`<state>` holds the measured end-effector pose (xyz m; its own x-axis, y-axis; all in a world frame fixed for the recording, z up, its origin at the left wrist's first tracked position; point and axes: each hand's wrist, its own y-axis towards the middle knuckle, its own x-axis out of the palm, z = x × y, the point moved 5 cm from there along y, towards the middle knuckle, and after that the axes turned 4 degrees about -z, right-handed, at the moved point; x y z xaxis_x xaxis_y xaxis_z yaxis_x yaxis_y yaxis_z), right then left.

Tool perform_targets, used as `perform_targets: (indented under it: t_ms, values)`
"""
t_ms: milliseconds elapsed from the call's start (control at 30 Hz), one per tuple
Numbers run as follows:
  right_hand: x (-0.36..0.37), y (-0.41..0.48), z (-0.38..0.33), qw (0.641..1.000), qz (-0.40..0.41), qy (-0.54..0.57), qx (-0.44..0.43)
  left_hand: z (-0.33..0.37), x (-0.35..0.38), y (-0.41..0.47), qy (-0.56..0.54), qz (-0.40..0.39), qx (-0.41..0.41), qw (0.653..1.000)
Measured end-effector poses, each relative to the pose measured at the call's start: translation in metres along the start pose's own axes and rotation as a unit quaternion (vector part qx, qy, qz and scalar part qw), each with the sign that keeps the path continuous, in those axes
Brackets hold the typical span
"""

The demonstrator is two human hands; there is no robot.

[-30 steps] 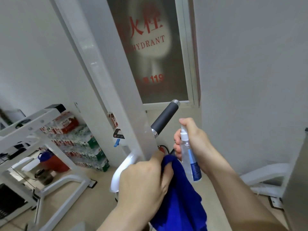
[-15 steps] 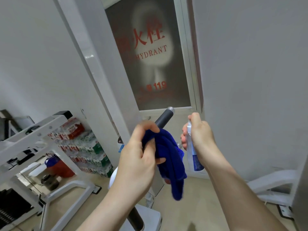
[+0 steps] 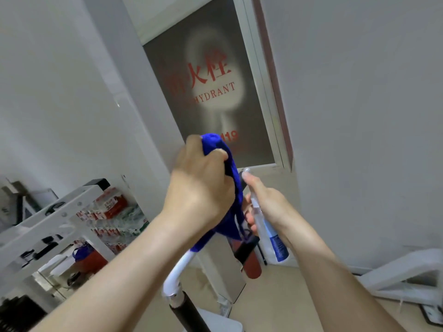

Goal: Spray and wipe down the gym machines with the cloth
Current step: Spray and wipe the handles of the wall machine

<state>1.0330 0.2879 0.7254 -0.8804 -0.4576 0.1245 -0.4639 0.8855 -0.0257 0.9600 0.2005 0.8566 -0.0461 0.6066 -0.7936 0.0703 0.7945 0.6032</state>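
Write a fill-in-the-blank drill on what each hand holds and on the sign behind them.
1. The left hand grips a ___ cloth.
2. The right hand holds a clear spray ___.
3. The sign behind the hands reads HYDRANT in ___ letters.
Missing words: blue; bottle; red.
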Motion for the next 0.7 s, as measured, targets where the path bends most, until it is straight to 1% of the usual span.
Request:
perform_targets:
  t_ms: [33, 67, 100, 133, 167, 200, 233, 300, 333, 367, 467, 500, 533, 633, 700]
  values:
    - [0.004, -0.001, -0.002, 1.0, -0.012, -0.023, -0.008, 0.002, 0.008, 0.012, 0.067, -0.049, -0.001, 0.997]
    - [0.008, -0.002, -0.002, 0.999, -0.021, -0.038, -0.011, 0.004, 0.018, 0.021, 0.152, -0.089, 0.021, 0.984]
    - [0.011, -0.002, 0.001, 0.999, -0.025, -0.033, -0.012, 0.006, 0.028, 0.025, 0.238, -0.126, 0.054, 0.961]
    - [0.012, -0.001, 0.005, 1.0, -0.02, -0.012, -0.009, 0.008, 0.037, 0.028, 0.302, -0.161, 0.08, 0.936]
    - [0.009, -0.002, 0.011, 1.0, -0.004, 0.017, -0.003, 0.006, 0.051, 0.029, 0.33, -0.201, 0.09, 0.918]
    - [0.007, -0.001, 0.018, 0.999, 0.013, 0.045, 0.004, 0.002, 0.064, 0.029, 0.347, -0.245, 0.083, 0.902]
    - [0.004, -0.001, 0.025, 0.997, 0.028, 0.068, 0.015, -0.003, 0.077, 0.029, 0.354, -0.305, 0.064, 0.882]
    - [-0.002, -0.002, 0.038, 0.994, 0.038, 0.102, 0.033, -0.008, 0.093, 0.031, 0.301, -0.416, -0.003, 0.858]
    - [-0.004, -0.002, 0.043, 0.992, 0.038, 0.114, 0.037, -0.009, 0.098, 0.033, 0.27, -0.449, -0.037, 0.851]
    - [-0.007, -0.002, 0.048, 0.99, 0.044, 0.126, 0.041, -0.011, 0.103, 0.036, 0.254, -0.472, -0.051, 0.843]
    - [-0.015, 0.001, 0.059, 0.984, 0.069, 0.162, 0.04, -0.014, 0.111, 0.034, 0.268, -0.484, -0.022, 0.833]
    - [-0.019, 0.003, 0.061, 0.982, 0.081, 0.165, 0.034, -0.015, 0.112, 0.029, 0.283, -0.482, -0.025, 0.829]
    - [-0.023, 0.005, 0.061, 0.982, 0.092, 0.16, 0.028, -0.016, 0.114, 0.026, 0.286, -0.466, -0.032, 0.837]
    - [-0.029, 0.016, 0.05, 0.983, 0.104, 0.149, 0.005, -0.016, 0.117, 0.02, 0.316, -0.348, -0.013, 0.883]
    - [-0.029, 0.027, 0.037, 0.988, 0.092, 0.127, -0.014, -0.016, 0.118, 0.015, 0.346, -0.301, 0.017, 0.889]
